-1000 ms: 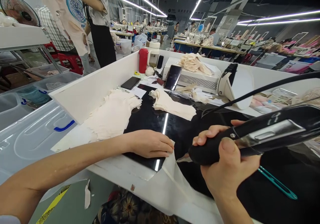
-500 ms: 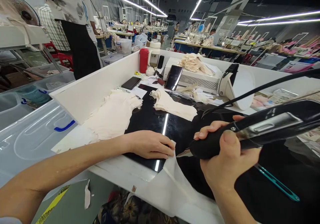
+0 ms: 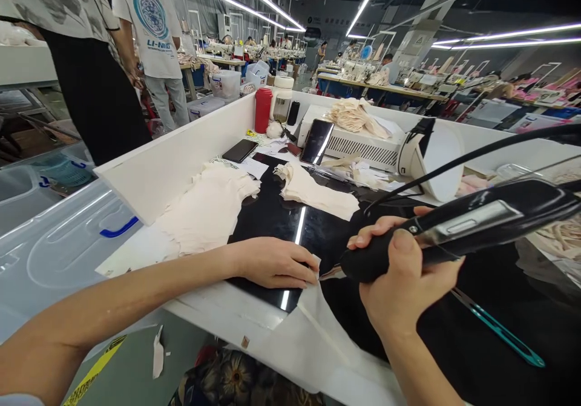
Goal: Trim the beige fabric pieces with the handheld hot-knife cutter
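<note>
My left hand [image 3: 279, 264] lies on the glossy black surface, its fingertips pressed together on the top end of a thin pale fabric piece [image 3: 313, 318]. That piece hangs toward me over the white table edge. In my right hand [image 3: 403, 273] is a black handheld tool [image 3: 481, 218] with a silver panel and a cable; its metal tip points left and is close to the fabric by my left fingertips. Behind my left hand, a large stack of cream fabric pieces [image 3: 209, 203] lies at the left, and a smaller stack [image 3: 315, 191] lies farther back.
Teal tweezers [image 3: 499, 327] lie at the right. At the back stand a red bottle [image 3: 262, 111], a propped phone [image 3: 317, 141] and a white lamp-like cone [image 3: 438, 158]. Another phone [image 3: 239, 150] lies flat. Two people stand beyond the left partition [image 3: 181, 146].
My right hand and the black tool have moved slightly left, bringing the tip closer to the fabric. My left hand holds nearly still. The people at the left have shifted, one now showing more fully.
</note>
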`<state>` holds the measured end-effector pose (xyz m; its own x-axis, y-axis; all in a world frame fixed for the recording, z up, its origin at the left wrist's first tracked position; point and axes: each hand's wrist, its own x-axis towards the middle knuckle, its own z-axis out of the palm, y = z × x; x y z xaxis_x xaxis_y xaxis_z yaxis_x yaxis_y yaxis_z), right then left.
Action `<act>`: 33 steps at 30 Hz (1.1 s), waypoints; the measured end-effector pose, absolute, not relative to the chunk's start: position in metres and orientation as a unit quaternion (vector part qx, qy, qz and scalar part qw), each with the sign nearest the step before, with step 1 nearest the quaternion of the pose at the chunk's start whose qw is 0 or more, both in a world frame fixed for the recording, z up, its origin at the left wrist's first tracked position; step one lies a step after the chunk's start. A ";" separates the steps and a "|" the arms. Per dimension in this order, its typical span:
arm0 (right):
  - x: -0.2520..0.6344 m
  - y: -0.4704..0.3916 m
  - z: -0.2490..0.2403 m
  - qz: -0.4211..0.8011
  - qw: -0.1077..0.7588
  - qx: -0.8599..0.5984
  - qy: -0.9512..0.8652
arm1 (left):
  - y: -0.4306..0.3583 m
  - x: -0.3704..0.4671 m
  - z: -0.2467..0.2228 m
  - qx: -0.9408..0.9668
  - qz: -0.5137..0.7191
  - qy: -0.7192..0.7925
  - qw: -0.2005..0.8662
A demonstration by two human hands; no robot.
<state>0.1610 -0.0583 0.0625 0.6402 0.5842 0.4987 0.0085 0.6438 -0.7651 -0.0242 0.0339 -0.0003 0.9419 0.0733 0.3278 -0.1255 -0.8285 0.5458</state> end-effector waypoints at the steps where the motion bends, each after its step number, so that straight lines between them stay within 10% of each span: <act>1: 0.161 -0.058 0.062 0.178 0.818 -0.386 -0.388 | 0.034 -0.025 -0.001 0.941 0.171 -0.015 0.291; 17: 0.231 -0.077 0.061 0.111 0.722 -0.514 -0.449 | 0.024 -0.023 -0.005 0.981 0.169 0.071 0.056; 25: 0.255 -0.101 0.050 -0.083 0.690 -0.577 -0.429 | 0.017 -0.035 0.024 0.965 0.193 0.135 0.117; 33: 0.225 -0.129 0.005 0.286 0.541 -0.597 -0.518 | 0.004 -0.041 0.055 0.941 0.255 0.126 0.182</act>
